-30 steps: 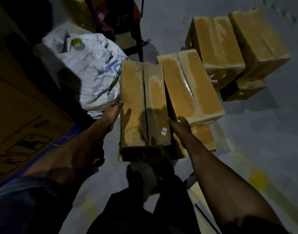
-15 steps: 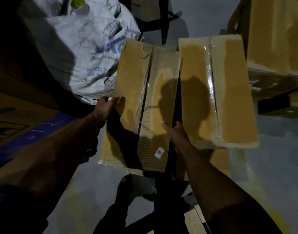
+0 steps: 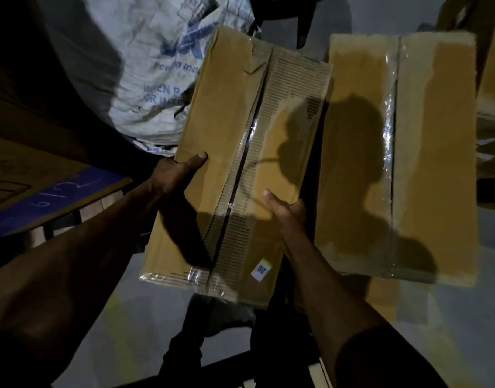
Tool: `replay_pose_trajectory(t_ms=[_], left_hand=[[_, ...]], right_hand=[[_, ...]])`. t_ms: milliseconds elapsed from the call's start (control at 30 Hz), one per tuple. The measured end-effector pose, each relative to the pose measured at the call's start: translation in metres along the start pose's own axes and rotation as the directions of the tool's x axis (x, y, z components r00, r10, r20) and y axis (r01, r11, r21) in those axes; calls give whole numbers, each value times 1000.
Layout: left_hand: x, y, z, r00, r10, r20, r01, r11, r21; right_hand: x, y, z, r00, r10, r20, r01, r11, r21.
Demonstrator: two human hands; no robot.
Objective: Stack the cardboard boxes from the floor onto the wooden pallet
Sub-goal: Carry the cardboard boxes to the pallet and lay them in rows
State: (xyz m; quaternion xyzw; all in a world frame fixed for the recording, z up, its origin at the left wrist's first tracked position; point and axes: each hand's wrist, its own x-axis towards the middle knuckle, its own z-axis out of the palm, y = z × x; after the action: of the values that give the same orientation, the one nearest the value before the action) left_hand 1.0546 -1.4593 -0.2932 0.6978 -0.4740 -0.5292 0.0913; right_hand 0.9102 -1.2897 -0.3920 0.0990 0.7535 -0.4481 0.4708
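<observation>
Lying at far left, mostly in shadow: a large printed carton [image 3: 39, 189] with a blue band and handwritten marks. Beyond it, a white woven sack [image 3: 156, 79] with blue lettering, its near edge hidden behind the held cardboard box [image 3: 240, 163]. Clamped on that box's left side, the left hand [image 3: 176, 175], thumb flat on the top flap. Pressed against its right side, the right hand [image 3: 285, 211], thumb on top, fingers wrapped out of sight. Just right, a second taped box [image 3: 425, 152] crossed by a head-shaped shadow. Grey floor [image 3: 145, 326] beneath.
</observation>
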Motion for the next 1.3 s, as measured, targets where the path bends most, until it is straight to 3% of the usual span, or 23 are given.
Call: replay_pose_trajectory(t_ms=[167, 300, 533, 600, 833, 967, 1100, 1200, 1300], left_hand=[[-6, -2, -11, 1000, -27, 0, 27, 1000, 1], [-24, 4, -30, 998, -65, 18, 65, 998, 19], [-89, 38, -79, 999, -46, -5, 46, 999, 29], [-114, 50, -96, 998, -67, -2, 67, 998, 2], [-208, 92, -137, 998, 43, -52, -48, 995, -87], [-242, 113, -156, 992, 123, -40, -127, 987, -103], [-254, 128, -172, 983, 183, -24, -184, 979, -87], [-234, 129, -177, 975, 224, 8, -223, 972, -70], [-213, 130, -180, 958, 275, 86, -274, 961, -20]], right_hand=[[13, 33, 5, 994, -97, -40, 94, 993, -70], [-65, -11, -6, 993, -108, -51, 104, 991, -81], [-167, -70, -26, 995, -90, -31, 77, 950, -301], [-196, -83, -33, 991, -133, 4, 127, 936, -330], [-283, -126, -49, 963, -269, 14, 263, 928, -263], [-312, -148, -57, 946, -317, -63, 300, 935, -191], [-337, -158, -78, 872, -463, -162, 355, 824, -442], [-370, -163, -87, 901, -421, -103, 353, 851, -388], [-388, -154, -84, 901, -392, -187, 334, 901, -277]])
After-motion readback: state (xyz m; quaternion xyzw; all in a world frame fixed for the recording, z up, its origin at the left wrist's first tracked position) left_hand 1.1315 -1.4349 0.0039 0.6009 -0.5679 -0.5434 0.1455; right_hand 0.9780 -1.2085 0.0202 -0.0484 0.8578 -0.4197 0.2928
